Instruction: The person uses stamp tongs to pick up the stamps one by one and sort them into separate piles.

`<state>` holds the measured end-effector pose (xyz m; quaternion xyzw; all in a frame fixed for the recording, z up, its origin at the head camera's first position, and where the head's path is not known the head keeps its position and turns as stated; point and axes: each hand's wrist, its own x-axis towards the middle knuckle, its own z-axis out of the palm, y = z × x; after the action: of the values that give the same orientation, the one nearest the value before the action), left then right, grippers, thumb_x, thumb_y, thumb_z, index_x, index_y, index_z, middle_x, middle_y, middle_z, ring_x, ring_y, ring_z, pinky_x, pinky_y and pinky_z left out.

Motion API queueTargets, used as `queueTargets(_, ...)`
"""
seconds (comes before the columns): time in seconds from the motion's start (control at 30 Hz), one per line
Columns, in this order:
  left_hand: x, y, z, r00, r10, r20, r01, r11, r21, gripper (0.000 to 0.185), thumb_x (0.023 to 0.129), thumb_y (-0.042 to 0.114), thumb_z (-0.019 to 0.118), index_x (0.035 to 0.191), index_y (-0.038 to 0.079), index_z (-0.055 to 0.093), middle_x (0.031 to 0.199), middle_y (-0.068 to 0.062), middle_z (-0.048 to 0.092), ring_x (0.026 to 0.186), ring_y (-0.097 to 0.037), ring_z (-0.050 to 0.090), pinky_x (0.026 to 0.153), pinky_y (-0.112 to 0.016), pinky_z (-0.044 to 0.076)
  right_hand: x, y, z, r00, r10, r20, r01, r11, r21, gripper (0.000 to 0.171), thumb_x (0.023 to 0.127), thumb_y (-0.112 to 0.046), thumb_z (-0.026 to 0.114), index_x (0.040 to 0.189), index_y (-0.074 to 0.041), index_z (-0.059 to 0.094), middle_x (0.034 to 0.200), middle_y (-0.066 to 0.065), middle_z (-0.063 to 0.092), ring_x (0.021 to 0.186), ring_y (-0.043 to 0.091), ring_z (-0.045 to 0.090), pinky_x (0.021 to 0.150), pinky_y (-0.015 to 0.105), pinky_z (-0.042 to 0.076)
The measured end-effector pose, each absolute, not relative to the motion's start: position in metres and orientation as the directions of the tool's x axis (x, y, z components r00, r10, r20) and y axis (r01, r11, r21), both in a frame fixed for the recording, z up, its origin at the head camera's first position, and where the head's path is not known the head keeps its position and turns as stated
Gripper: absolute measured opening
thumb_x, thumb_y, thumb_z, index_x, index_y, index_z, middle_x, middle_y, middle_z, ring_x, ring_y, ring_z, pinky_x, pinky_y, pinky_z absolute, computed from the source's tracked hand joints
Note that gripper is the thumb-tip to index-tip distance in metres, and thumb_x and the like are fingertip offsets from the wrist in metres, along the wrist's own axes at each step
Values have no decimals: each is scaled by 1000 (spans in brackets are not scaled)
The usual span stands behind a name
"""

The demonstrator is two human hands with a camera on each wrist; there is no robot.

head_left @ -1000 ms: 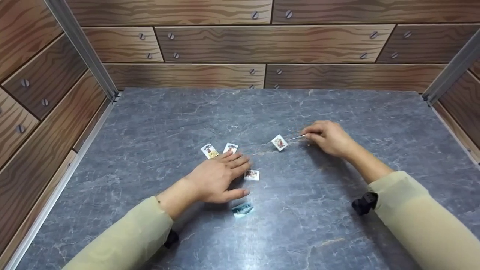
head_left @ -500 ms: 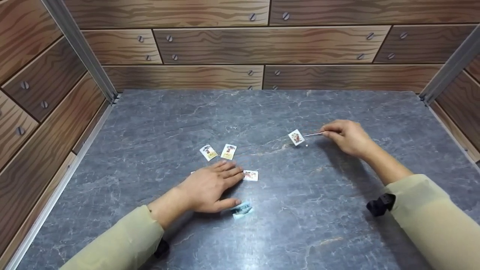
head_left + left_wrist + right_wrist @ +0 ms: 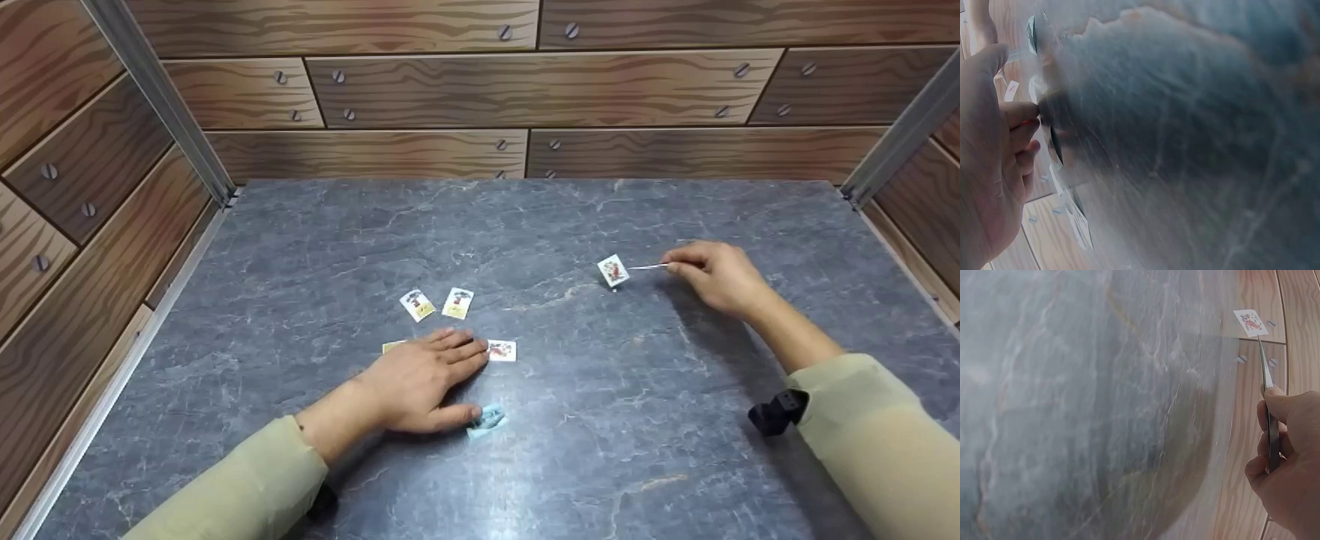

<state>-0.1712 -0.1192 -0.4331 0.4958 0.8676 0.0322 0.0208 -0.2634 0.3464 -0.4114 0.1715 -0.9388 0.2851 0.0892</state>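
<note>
My right hand [image 3: 712,277] grips a pair of metal tweezers [image 3: 1267,377] at the right. At their tips a small white-edged stamp [image 3: 613,271] with a red figure is held above the table. My left hand [image 3: 420,379] lies with its fingers extended, partly covering a yellowish stamp [image 3: 391,346]. Its fingertips meet the edge of a stamp with a reddish picture [image 3: 502,350]. Beside the left thumb is a blue stamp [image 3: 489,421], partly washed out by glare. Beyond the fingers lie two similar stamps, a left one [image 3: 417,305] and a right one [image 3: 457,303].
A dark grey marbled tabletop [image 3: 360,232] carries everything. Wood-patterned panels [image 3: 420,90] stand at the back and sides, with metal posts [image 3: 161,97] at the corners. Bright glare falls on the table's near middle.
My right hand has moved right, carrying the tweezers and stamp away from the others. My left hand has drawn back toward me and slightly left, uncovering the right one of the two far stamps.
</note>
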Motion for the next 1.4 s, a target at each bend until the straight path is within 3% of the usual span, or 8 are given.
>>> queueTargets(0.2,-169,-120,-434,-515,857,-11,854,514,88,79,109,61,40,161,2,44,165,-14,44,155,-34,37,130,-46,24,-265,350,-418,-930,-247,273,-356,792,-497,15,101,-6,71,111,2,80,115,25,75,109,47,70,94,61,52)
queueTargets(0.57,-169,-122,-435,-517,856,-7,852,515,90,80,109,62,39,161,2,43,165,-14,43,155,-33,36,130,-45,23,-267,356,-422,-944,-201,261,-313,795,-519,17,101,-7,71,114,3,79,117,27,74,111,47,68,94,60,50)
queueTargets(0.8,-170,-120,-434,-513,858,0,854,511,99,79,109,60,41,160,1,44,164,-15,45,154,-34,38,130,-47,26,-268,363,-425,-970,-159,183,-234,808,-541,23,104,-13,70,119,2,77,124,29,71,118,51,65,100,65,48)
queueTargets(1.4,-172,-118,-434,-502,865,7,861,500,92,78,109,60,40,160,1,45,163,-15,46,154,-34,39,129,-48,26,-267,374,-433,-970,-157,186,-232,826,-515,22,104,-13,69,117,3,78,121,31,71,115,54,65,98,67,49)
